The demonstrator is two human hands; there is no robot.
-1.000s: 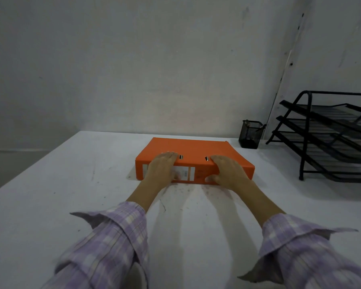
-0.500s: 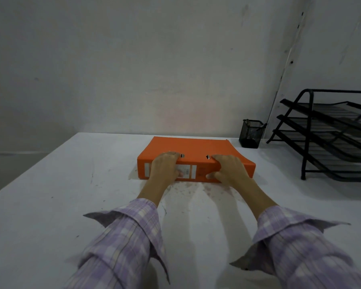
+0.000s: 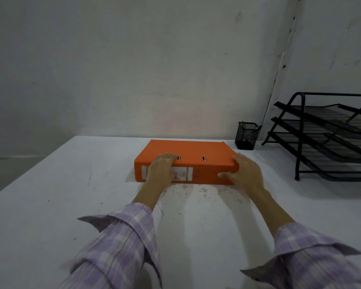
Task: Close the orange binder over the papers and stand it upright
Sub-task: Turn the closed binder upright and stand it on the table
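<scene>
The orange binder (image 3: 193, 150) lies flat and closed on the white table (image 3: 50, 205), its labelled spine facing me. No papers show. My left hand (image 3: 161, 170) rests over the spine's left part, fingers curled onto the top cover. My right hand (image 3: 246, 174) grips the binder's near right corner, thumb on the spine and fingers over the top edge.
A black mesh pen cup (image 3: 246, 135) stands just behind the binder's far right corner. A black three-tier wire tray rack (image 3: 329, 138) fills the right side. A grey wall rises right behind the table's far edge.
My right hand has slid from the middle of the spine to the binder's right corner. The left hand and the binder have stayed put.
</scene>
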